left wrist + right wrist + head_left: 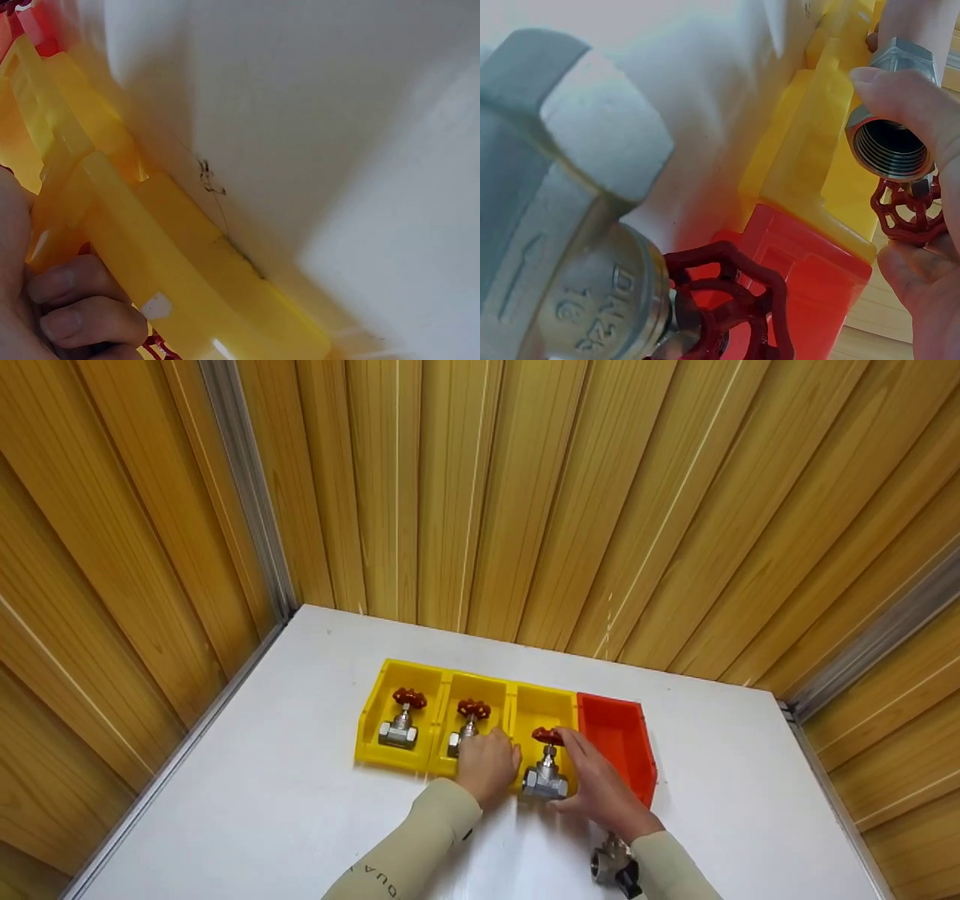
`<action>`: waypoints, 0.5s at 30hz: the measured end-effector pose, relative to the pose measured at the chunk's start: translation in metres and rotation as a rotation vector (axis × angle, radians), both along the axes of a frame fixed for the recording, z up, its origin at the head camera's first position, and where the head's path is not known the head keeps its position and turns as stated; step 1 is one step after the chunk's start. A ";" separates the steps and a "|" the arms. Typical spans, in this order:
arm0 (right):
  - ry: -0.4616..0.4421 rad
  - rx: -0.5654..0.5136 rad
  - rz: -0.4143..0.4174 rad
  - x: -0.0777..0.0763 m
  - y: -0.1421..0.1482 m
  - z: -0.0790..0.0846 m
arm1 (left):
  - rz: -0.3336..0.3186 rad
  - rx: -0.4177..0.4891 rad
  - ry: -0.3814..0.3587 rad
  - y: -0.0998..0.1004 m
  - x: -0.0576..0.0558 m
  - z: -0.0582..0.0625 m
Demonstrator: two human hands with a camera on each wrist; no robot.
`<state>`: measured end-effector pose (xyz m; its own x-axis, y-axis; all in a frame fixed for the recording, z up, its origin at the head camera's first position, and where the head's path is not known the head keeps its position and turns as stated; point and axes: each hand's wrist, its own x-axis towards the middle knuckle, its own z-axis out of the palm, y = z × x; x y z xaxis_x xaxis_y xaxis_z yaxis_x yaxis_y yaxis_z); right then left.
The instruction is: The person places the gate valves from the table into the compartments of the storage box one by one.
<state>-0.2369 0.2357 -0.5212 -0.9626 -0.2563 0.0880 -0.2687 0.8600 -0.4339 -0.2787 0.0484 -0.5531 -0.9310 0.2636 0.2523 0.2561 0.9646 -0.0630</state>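
My right hand (604,790) grips a steel valve with a red handwheel (546,783) over the front of the third yellow bin (541,701). In the right wrist view, the valve's threaded end faces the camera, with the thumb (900,96) along its body. The left hand (489,765) is curled at the front of the second yellow bin (480,685), its fingers (94,319) bent around the bin's wall in the left wrist view. Another valve (468,727) stands behind that hand, partly covered. A similar valve (399,732) sits in the leftmost yellow bin (412,669).
A red bin (611,727) joins the row's right end. Near the right wrist, another red-wheeled valve (611,859) stands on the white table (300,780), partly hidden by the sleeve. Wood-patterned walls (450,495) with grey metal corner posts rise behind and at both sides.
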 end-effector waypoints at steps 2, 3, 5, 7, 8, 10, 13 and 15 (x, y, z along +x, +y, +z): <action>-0.008 -0.005 -0.008 -0.001 0.000 0.000 | 0.000 0.011 -0.012 0.000 0.000 0.000; -0.012 -0.006 -0.013 -0.001 0.000 0.000 | 0.000 0.020 -0.016 0.000 -0.001 0.000; -0.018 -0.010 -0.019 -0.002 0.000 0.000 | 0.002 0.027 -0.029 0.000 -0.001 0.000; -0.019 -0.009 -0.022 -0.004 0.001 0.000 | 0.003 0.039 -0.022 0.001 -0.002 0.000; -0.017 -0.007 -0.023 -0.005 0.001 0.000 | 0.001 0.041 -0.012 0.001 -0.002 -0.001; -0.013 -0.004 -0.021 -0.006 0.001 -0.001 | -0.003 0.042 0.010 0.001 -0.002 -0.002; -0.006 -0.001 -0.015 -0.008 0.002 -0.002 | -0.010 0.044 0.029 0.000 -0.001 -0.001; -0.005 0.000 -0.010 -0.009 0.003 -0.002 | -0.011 0.040 0.012 0.000 -0.001 -0.001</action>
<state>-0.2460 0.2385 -0.5233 -0.9655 -0.2464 0.0837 -0.2579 0.8625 -0.4354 -0.2800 0.0488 -0.5544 -0.9249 0.2633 0.2744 0.2662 0.9635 -0.0273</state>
